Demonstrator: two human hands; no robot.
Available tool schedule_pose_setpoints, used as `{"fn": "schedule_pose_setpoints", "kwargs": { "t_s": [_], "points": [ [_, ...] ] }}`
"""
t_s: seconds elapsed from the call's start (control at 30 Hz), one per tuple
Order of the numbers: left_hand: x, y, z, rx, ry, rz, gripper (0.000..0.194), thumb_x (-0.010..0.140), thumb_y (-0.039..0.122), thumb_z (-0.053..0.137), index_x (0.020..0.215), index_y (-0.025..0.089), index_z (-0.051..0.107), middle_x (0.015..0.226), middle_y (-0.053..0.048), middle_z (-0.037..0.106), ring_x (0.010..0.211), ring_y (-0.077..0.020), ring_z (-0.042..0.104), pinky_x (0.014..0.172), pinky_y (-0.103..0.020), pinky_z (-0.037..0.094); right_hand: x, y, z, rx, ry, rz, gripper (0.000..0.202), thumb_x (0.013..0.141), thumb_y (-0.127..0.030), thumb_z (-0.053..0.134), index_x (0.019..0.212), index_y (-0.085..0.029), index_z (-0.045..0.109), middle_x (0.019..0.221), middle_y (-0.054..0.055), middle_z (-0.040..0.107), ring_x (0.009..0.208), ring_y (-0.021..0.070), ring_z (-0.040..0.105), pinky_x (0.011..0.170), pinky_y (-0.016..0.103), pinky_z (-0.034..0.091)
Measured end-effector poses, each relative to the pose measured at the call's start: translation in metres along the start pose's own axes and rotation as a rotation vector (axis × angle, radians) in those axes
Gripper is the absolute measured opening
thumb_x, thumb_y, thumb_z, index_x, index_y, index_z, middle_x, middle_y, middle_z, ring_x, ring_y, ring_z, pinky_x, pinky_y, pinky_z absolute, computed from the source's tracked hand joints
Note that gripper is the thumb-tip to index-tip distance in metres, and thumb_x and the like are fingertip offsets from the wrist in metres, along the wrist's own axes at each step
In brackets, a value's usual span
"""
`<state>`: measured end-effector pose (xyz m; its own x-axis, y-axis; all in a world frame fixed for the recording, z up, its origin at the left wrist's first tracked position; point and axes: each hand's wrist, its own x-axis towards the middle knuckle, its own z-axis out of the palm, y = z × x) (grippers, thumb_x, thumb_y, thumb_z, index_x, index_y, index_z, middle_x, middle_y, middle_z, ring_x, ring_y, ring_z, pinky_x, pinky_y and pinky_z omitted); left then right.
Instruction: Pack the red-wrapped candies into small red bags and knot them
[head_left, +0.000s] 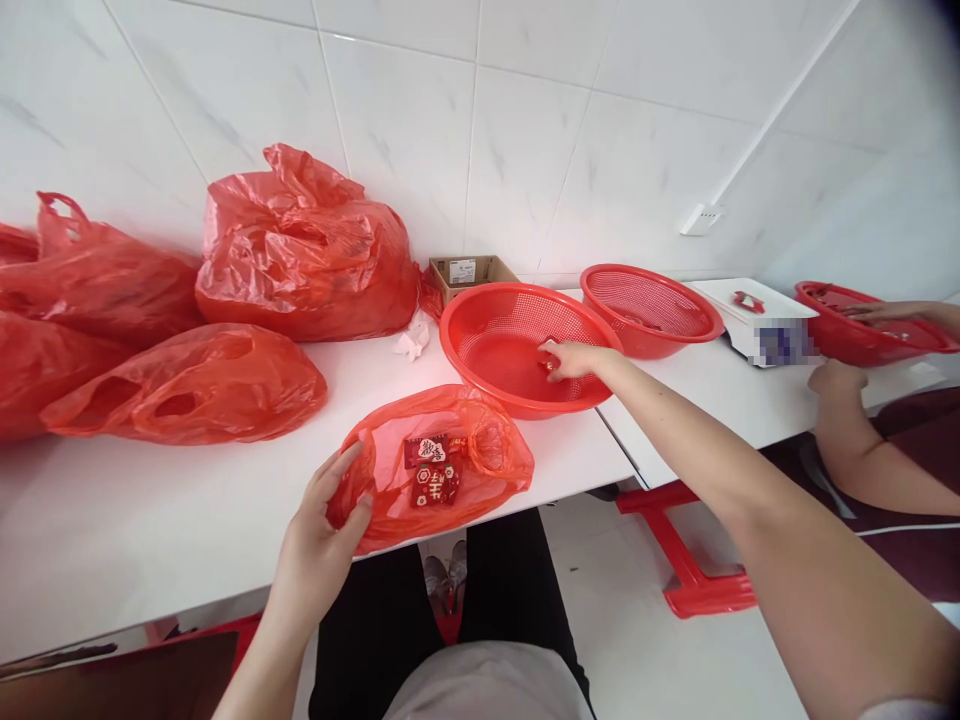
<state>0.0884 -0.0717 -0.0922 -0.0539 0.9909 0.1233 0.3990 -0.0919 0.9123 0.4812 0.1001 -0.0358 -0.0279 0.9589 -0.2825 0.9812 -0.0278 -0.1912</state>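
My left hand [319,530] grips the near-left edge of a thin red plastic bag [397,510], thumb and fingers curled on the film. The bag lies spread on the white table, and a few small dark-red wrapped packets [433,482] with printed characters show in it. Reaching across to the right, my right hand [574,360] is inside a red perforated plastic basket [487,375]. Its fingers are closed on a small red-and-white packet [549,347], partly hidden by them.
Full red plastic bags [300,260] crowd the left. Behind the basket stand a cardboard box [472,270] and a second red basket [649,300]. A crumpled tissue [412,337] lies nearby. Farther right are a white scale [757,300] and a co-worker's hand [885,312] over another basket [847,340].
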Motion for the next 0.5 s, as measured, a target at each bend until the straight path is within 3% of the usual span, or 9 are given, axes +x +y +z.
{"fn": "schedule_pose_setpoints", "kwargs": {
  "t_s": [0.1,0.17,0.23,0.3,0.4,0.5],
  "points": [
    [0.001,-0.002,-0.001,0.013,0.012,-0.031,0.054,0.085,0.038,0.059,0.138,0.028,0.052,0.149,-0.005,0.047,0.141,-0.0256,0.038,0.120,-0.042,0.024,0.010,0.015,0.011,0.021,-0.127,-0.012,0.065,0.055,-0.015,0.085,0.117,-0.019,0.065,0.116,0.014,0.066,0.105,0.0318,0.064,0.087,0.037,0.050],
    [0.002,-0.002,0.000,0.007,0.019,-0.038,0.054,0.085,0.039,0.060,0.137,0.028,0.053,0.149,-0.005,0.047,0.140,-0.0267,0.039,0.119,-0.043,0.025,0.010,0.015,0.013,0.072,-0.170,-0.028,0.054,0.056,-0.014,0.083,0.107,-0.018,0.067,0.111,0.013,0.067,0.098,0.0286,0.066,0.082,0.034,0.052],
    [0.003,-0.002,0.000,0.008,0.015,-0.034,0.055,0.085,0.039,0.060,0.138,0.028,0.053,0.149,-0.006,0.047,0.141,-0.0275,0.039,0.119,-0.043,0.025,0.005,0.010,0.010,0.167,-0.188,-0.060,0.039,0.068,-0.019,0.076,0.106,-0.017,0.065,0.111,0.012,0.068,0.092,0.0234,0.068,0.077,0.031,0.054],
    [0.004,-0.002,0.000,0.016,0.007,-0.036,0.056,0.085,0.040,0.060,0.139,0.028,0.052,0.149,-0.005,0.046,0.141,-0.0275,0.038,0.119,-0.043,0.025,-0.003,0.002,0.004,0.289,-0.180,-0.120,0.030,0.087,-0.025,0.058,0.117,-0.019,0.058,0.116,0.012,0.066,0.090,0.0179,0.069,0.075,0.027,0.056],
    [0.004,-0.003,-0.002,0.022,0.009,-0.045,0.055,0.085,0.040,0.060,0.139,0.029,0.051,0.150,-0.005,0.046,0.141,-0.0272,0.037,0.120,-0.044,0.024,-0.020,-0.015,-0.003,0.701,-0.191,-0.264,0.029,0.097,-0.024,0.039,0.124,-0.019,0.049,0.119,0.012,0.065,0.090,0.0154,0.071,0.076,0.027,0.058],
    [0.003,-0.005,-0.001,0.010,0.014,-0.046,0.055,0.086,0.039,0.060,0.139,0.028,0.051,0.150,-0.005,0.046,0.142,-0.0259,0.037,0.120,-0.043,0.023,-0.037,-0.035,-0.006,1.122,-0.292,-0.372,0.024,0.094,-0.021,0.049,0.117,-0.017,0.055,0.109,0.011,0.069,0.085,0.0178,0.072,0.071,0.029,0.060]
  ]
}}
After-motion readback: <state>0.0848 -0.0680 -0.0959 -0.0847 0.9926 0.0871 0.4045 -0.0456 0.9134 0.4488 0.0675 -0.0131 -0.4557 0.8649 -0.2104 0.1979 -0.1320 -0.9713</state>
